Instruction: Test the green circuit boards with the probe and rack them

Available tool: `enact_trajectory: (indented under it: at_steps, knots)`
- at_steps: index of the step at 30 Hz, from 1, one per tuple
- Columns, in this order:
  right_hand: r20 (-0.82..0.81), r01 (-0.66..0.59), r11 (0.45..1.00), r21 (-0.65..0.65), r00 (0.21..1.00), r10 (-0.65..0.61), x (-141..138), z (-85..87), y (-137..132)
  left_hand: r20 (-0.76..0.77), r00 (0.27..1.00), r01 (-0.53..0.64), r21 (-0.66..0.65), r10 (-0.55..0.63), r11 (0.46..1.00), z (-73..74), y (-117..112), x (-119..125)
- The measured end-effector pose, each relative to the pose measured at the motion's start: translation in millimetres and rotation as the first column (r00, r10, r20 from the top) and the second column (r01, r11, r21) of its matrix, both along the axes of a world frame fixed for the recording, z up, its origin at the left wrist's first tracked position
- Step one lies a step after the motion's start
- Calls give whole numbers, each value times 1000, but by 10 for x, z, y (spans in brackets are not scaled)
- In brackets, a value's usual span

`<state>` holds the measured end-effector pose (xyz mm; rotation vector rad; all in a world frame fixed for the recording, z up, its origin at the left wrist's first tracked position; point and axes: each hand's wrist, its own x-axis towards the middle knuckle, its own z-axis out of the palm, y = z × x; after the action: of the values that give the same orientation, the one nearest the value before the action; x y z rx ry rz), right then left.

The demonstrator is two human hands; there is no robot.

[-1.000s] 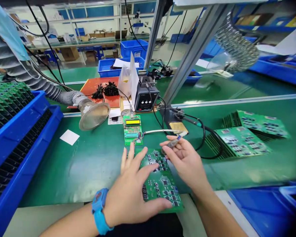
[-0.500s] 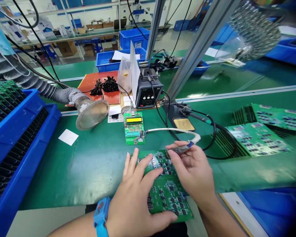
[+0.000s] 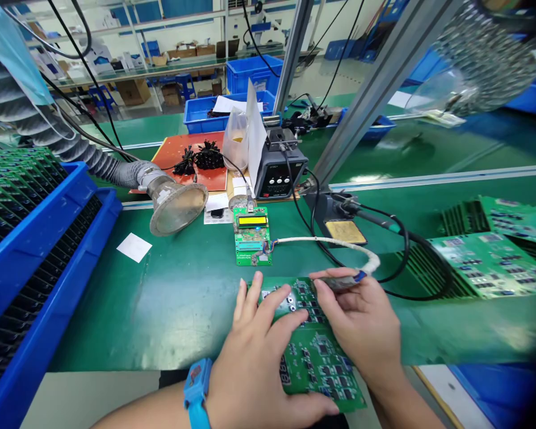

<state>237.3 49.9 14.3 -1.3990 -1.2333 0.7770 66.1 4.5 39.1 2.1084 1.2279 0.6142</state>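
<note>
A green circuit board with black chips lies in front of me, its near end past the bench edge. My left hand rests on its left part, fingers spread, covering some components. My right hand pinches a grey handheld probe at the board's far right edge; fingers hide the probe's tip. A white cable runs from the probe to a small green tester board. That small board has a lit yellow display and a bright blue spot below it.
Blue bins of upright boards stand at left beside a fume duct mouth. Behind are a soldering station and a slanted metal post. A soldering iron in its stand and stacked boards are at right.
The whole view has shifted, so things appear slightly farther right. A blue spot now shows under the yellow display. Both hands keep their places on the board and probe.
</note>
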Motion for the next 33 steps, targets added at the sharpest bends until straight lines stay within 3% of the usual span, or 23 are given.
enact_trajectory:
  at_steps: [12,21,33]
  knots:
    - [-35,-65,980,189,997,73,-7,-69,-5,-19,993,113,30,-113,993,31,28,-68]
    - [-55,-63,975,214,996,76,-25,-76,-16,-109,973,206,30,-202,978,68,58,-92]
    - [-56,-82,974,209,994,96,-17,-81,-12,-91,980,183,48,-178,982,49,31,-85]
